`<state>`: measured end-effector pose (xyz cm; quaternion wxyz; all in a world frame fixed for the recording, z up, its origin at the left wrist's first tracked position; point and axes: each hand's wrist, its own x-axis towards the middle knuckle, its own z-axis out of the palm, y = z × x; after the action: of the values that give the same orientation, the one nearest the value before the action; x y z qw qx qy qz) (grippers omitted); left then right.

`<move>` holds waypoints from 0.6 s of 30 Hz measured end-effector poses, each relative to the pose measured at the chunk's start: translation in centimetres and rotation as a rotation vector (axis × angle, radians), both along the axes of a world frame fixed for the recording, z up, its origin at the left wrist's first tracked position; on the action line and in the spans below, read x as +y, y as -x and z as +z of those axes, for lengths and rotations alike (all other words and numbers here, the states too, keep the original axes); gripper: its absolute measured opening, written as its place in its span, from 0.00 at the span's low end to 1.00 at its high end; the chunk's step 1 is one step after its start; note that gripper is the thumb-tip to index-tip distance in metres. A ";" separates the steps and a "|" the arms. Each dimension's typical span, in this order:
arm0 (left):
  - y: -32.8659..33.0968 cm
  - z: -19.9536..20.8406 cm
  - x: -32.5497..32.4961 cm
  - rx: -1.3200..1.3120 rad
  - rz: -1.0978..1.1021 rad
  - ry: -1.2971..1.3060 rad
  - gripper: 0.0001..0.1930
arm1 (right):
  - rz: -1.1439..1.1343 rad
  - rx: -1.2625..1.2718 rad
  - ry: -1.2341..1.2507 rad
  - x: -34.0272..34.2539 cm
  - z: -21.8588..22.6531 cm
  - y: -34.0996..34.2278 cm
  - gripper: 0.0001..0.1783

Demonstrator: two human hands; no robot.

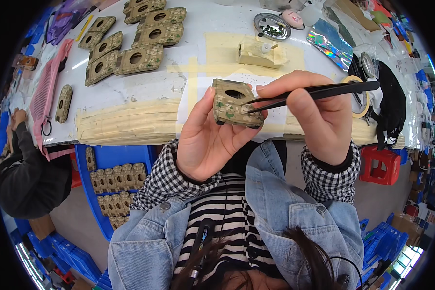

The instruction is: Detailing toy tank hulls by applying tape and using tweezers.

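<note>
My left hand [205,140] grips a camouflage-patterned toy tank hull [227,107] by its sides, above the table's front edge. A dark round hole opens in the top of the hull. In my right hand [324,113] is a pair of black tweezers [319,93], pinched between thumb and fingers. Their tips point left and reach the hull's top near the hole; whether they hold a small part I cannot make out. Several more camouflage hulls [140,59] stand in rows at the table's back left. One lone hull [64,103] lies at the left.
A round metal dish [272,25] with small dark green parts stands at the back, beside a tape-wrapped block [256,53]. Rolled tape [360,104] and a black cloth [391,101] lie right. A blue tray [101,181] of hulls is below left. Another person [31,169] sits left.
</note>
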<state>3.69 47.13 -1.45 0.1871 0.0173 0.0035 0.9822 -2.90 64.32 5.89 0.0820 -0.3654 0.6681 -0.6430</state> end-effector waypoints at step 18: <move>0.3 -0.6 -0.6 0.048 0.003 -0.078 0.36 | 0.435 0.319 0.880 0.3 2.5 -7.0 0.05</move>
<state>3.40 46.52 -2.02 0.1849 0.0480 -0.0306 0.9811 4.05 64.65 8.38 -0.0505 -0.5894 0.2468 -0.7676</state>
